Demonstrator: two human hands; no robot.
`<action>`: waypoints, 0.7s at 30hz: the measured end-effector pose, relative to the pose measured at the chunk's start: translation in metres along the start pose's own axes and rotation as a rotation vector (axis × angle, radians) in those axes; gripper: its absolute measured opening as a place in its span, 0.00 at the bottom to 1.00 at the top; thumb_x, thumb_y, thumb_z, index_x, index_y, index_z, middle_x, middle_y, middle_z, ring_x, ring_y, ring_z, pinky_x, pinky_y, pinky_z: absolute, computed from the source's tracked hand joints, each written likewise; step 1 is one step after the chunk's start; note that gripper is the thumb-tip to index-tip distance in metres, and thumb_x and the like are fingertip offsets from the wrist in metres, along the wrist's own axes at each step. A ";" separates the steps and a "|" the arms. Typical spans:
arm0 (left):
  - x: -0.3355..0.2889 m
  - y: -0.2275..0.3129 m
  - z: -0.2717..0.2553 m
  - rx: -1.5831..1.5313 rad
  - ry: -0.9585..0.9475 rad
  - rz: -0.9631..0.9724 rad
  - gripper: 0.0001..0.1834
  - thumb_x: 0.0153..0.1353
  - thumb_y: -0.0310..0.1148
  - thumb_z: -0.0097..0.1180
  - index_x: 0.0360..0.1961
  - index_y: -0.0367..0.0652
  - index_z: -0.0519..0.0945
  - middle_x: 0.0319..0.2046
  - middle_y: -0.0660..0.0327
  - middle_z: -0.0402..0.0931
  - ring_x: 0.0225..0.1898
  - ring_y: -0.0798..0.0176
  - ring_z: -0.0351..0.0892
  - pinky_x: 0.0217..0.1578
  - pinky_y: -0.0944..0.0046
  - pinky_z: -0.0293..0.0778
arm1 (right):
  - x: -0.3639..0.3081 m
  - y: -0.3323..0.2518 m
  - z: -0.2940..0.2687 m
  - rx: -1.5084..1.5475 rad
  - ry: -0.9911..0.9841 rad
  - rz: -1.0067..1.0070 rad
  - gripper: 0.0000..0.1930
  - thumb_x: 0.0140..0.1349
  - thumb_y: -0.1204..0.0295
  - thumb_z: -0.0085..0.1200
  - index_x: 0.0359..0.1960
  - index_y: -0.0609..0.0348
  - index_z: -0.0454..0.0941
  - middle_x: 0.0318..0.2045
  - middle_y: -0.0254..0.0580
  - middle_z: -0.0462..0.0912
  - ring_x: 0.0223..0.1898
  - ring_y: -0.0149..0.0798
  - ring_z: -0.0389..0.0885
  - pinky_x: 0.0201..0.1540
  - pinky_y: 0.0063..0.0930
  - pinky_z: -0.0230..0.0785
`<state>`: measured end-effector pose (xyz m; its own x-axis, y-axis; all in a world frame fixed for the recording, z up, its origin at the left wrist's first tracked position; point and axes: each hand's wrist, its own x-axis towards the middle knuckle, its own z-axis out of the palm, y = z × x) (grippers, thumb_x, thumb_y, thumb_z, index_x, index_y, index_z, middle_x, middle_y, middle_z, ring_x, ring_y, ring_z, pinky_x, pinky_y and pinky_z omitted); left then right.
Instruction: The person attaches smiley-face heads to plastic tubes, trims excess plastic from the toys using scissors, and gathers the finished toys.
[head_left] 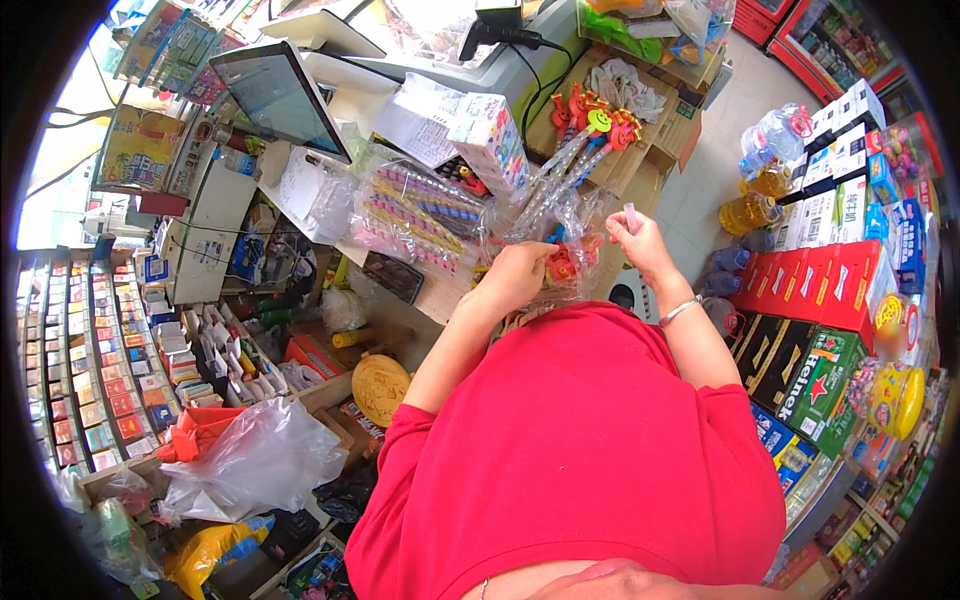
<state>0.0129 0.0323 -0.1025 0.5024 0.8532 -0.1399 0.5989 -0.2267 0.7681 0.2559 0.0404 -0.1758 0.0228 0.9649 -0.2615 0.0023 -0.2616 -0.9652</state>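
My left hand [516,274] is closed at the table's near edge, beside red toy heads [562,266] in clear plastic wrap. Whatever its fingers hold is hidden. To its right, my raised right hand [645,247] pinches a small translucent strip [629,215]. Beyond both hands lies a bundle of clear toy sticks [570,172] with red tops and a yellow smiley top [599,121]. Left of the bundle, a clear pack of striped, coloured sticks [420,212] rests on the table. A patterned white box [490,142] stands behind that pack.
A dark phone [393,277] lies near the table's left edge. Farther back are a monitor [280,98] and a black handheld scanner [505,38] with its cable. Red cartons [815,287] and oil bottles [750,213] line the right. A round yellow lid-like object [381,389] sits lower left.
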 end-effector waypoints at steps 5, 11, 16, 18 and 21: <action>0.041 -0.025 0.032 0.419 -0.440 -0.015 0.13 0.57 0.29 0.46 0.39 0.39 0.80 0.39 0.45 0.78 0.42 0.44 0.77 0.43 0.54 0.72 | -0.026 0.000 0.014 0.004 -0.065 -0.055 0.12 0.59 0.69 0.58 0.39 0.61 0.74 0.32 0.30 0.77 0.34 0.24 0.73 0.39 0.21 0.68; 0.069 -0.082 0.094 0.421 -0.369 0.323 0.17 0.56 0.40 0.53 0.44 0.43 0.76 0.34 0.51 0.80 0.37 0.49 0.80 0.38 0.53 0.74 | -0.053 -0.041 0.009 0.257 -0.102 -0.104 0.13 0.58 0.73 0.59 0.43 0.61 0.73 0.34 0.26 0.74 0.34 0.21 0.71 0.40 0.17 0.66; 0.083 -0.081 0.116 0.386 -0.402 0.454 0.16 0.55 0.40 0.54 0.42 0.42 0.76 0.34 0.50 0.79 0.36 0.49 0.80 0.38 0.53 0.74 | -0.066 -0.031 -0.012 -0.052 0.111 -0.276 0.08 0.59 0.74 0.56 0.39 0.58 0.74 0.31 0.25 0.73 0.33 0.20 0.68 0.37 0.16 0.65; 0.063 -0.083 0.112 0.392 -0.447 0.414 0.16 0.55 0.40 0.54 0.41 0.42 0.76 0.33 0.50 0.79 0.36 0.49 0.80 0.38 0.53 0.74 | -0.073 -0.023 -0.013 -0.004 0.165 -0.338 0.05 0.58 0.74 0.55 0.36 0.58 0.76 0.30 0.26 0.75 0.34 0.22 0.71 0.38 0.21 0.69; 0.048 -0.095 0.100 0.392 -0.523 0.345 0.16 0.55 0.40 0.54 0.40 0.41 0.76 0.33 0.49 0.79 0.36 0.49 0.80 0.38 0.53 0.74 | -0.073 0.022 -0.011 0.083 0.198 -0.217 0.05 0.61 0.73 0.53 0.36 0.61 0.76 0.30 0.30 0.78 0.33 0.23 0.74 0.39 0.21 0.70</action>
<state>0.0427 0.0473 -0.2445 0.8756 0.3894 -0.2857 0.4824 -0.6767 0.5562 0.2653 -0.0359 -0.1781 0.2251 0.9730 -0.0503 -0.0536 -0.0392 -0.9978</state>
